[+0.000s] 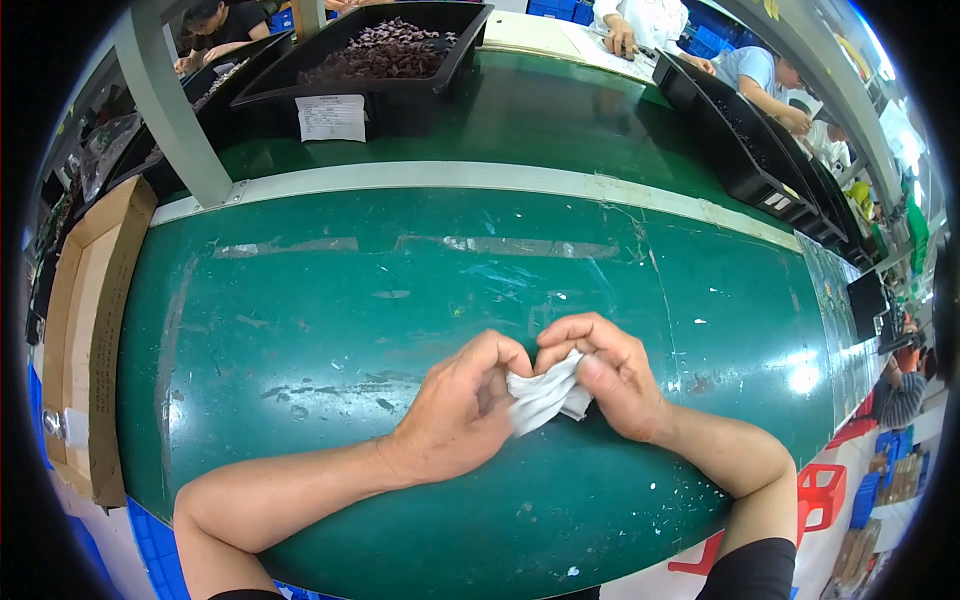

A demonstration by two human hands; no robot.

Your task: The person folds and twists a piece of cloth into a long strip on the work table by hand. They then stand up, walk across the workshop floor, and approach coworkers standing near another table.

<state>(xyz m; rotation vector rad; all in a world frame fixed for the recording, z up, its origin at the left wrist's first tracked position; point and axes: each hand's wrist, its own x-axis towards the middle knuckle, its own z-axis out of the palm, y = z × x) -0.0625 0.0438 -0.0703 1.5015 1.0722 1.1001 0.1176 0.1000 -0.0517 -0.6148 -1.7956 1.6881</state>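
A crumpled piece of white cloth [545,397] is held between my two hands, above the near middle of the green table [330,300]. My left hand [462,405] curls its fingers on the cloth's left side. On the other side, my right hand [615,375] pinches it, with the thumb on top and the index finger arched over. Folds show in the cloth, and part of it hangs below the fingers. Several fingertips of the left hand are hidden behind it.
An open cardboard box [90,330] stands along the left table edge. Beyond a pale metal rail [480,178] sits a black tray [375,85] of small dark parts. More black trays [745,150] line the right. Co-workers sit at the far side. A red stool [822,495] stands lower right.
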